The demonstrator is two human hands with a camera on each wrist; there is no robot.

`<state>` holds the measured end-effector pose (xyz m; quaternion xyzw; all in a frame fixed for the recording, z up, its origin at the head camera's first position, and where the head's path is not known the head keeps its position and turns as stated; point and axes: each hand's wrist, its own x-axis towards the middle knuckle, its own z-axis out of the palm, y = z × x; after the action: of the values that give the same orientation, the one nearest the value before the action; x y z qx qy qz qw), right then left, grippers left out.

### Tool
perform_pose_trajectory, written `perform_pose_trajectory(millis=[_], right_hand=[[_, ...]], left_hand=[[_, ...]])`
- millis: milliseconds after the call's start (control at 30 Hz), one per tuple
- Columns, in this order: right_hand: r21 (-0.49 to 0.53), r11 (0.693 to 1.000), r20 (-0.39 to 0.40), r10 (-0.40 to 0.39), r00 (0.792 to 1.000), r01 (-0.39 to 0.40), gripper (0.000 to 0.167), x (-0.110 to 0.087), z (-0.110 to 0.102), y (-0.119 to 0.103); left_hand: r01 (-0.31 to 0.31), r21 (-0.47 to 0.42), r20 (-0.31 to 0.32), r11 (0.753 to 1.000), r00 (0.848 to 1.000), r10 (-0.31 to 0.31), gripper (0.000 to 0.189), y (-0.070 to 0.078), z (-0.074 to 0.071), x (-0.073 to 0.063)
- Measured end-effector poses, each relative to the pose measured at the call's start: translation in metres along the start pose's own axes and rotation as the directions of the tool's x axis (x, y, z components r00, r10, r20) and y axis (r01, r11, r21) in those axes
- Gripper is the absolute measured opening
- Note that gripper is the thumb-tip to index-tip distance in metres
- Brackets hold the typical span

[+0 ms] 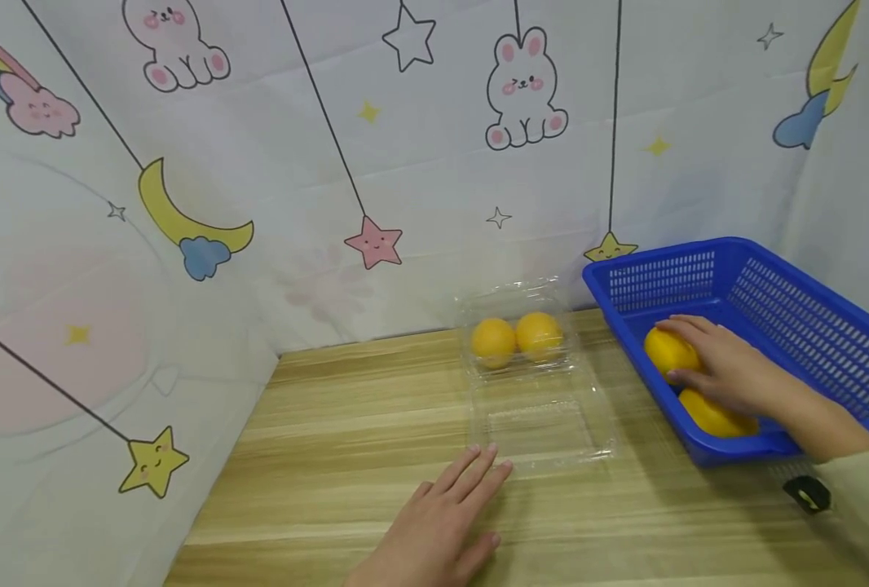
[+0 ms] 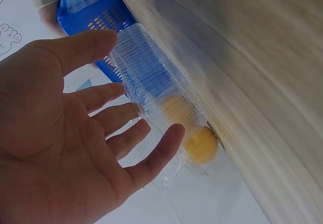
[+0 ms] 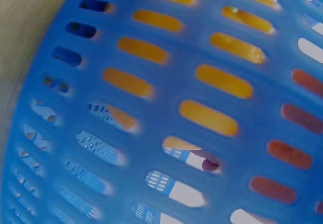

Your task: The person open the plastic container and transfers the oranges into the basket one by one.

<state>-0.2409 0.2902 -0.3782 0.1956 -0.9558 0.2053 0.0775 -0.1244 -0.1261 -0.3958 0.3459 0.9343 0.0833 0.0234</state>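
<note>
My right hand (image 1: pixel 728 367) reaches into the blue plastic basket (image 1: pixel 809 297), its fingers and thumb around an orange (image 1: pixel 665 349). A second orange (image 1: pixel 713 414) lies beside it, under the hand, at the basket's near left side. In the right wrist view, orange fruit (image 3: pixel 224 80) shows through the basket's slots (image 3: pixel 166 52), which hide most of the hand. Two oranges (image 1: pixel 494 341) sit side by side in the far part of a clear plastic clamshell box (image 1: pixel 596 416). With fingers extended, my left hand (image 1: pixel 434 522) is at the box's near edge, holding nothing.
The wooden table (image 1: pixel 332 424) meets a white cloth backdrop (image 1: pixel 434 179) printed with stars, moons and rabbits. The basket's raised rim (image 1: pixel 643 379) stands between the box and the fruit in it. A dark strap (image 1: pixel 807 493) shows at the right wrist.
</note>
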Motion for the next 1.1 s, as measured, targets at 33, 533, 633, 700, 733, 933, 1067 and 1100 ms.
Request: perform_pose_trajectory(millis=[33,533,633,700,733,933,1067,1100], right_hand=[[-0.005,1.000,0.006,0.000,1.000,0.000,0.064,0.001,0.000,0.000],[0.040,0.999,0.177,-0.027,0.984,0.021,0.056,0.008,-0.001,0.008],[0.091,0.996,0.201,-0.021,0.979,0.002,0.059,0.007,-0.002,0.010],[0.116,0.993,0.211,-0.005,0.977,-0.019,0.062,0.007,-0.002,0.012],[0.122,0.992,0.216,0.005,0.976,-0.032,0.064,0.006,-0.001,0.012],[0.118,0.990,0.234,0.051,0.971,-0.080,0.070,0.005,0.001,0.014],[0.076,0.993,0.237,0.067,0.969,-0.087,0.071,0.005,0.001,0.012],[0.064,0.994,0.234,0.069,0.970,-0.086,0.070,0.005,0.001,0.012]], left_hand=[[0.002,-0.001,0.004,1.000,1.000,-0.002,0.076,0.000,-0.001,0.000],[0.030,0.004,0.011,1.000,0.999,-0.030,0.075,0.003,-0.005,0.007],[0.025,0.010,0.005,1.000,1.000,-0.025,0.075,0.003,-0.005,0.008],[0.018,0.019,-0.004,1.000,1.000,-0.018,0.074,0.003,-0.005,0.008],[0.015,0.024,-0.008,1.000,1.000,-0.015,0.074,0.003,-0.005,0.008],[0.017,0.036,-0.009,0.999,1.000,-0.016,0.074,0.004,-0.005,0.009],[0.023,0.035,-0.003,0.999,1.000,-0.023,0.075,0.004,-0.004,0.008],[0.023,0.035,-0.003,0.999,1.000,-0.023,0.075,0.004,-0.004,0.008]])
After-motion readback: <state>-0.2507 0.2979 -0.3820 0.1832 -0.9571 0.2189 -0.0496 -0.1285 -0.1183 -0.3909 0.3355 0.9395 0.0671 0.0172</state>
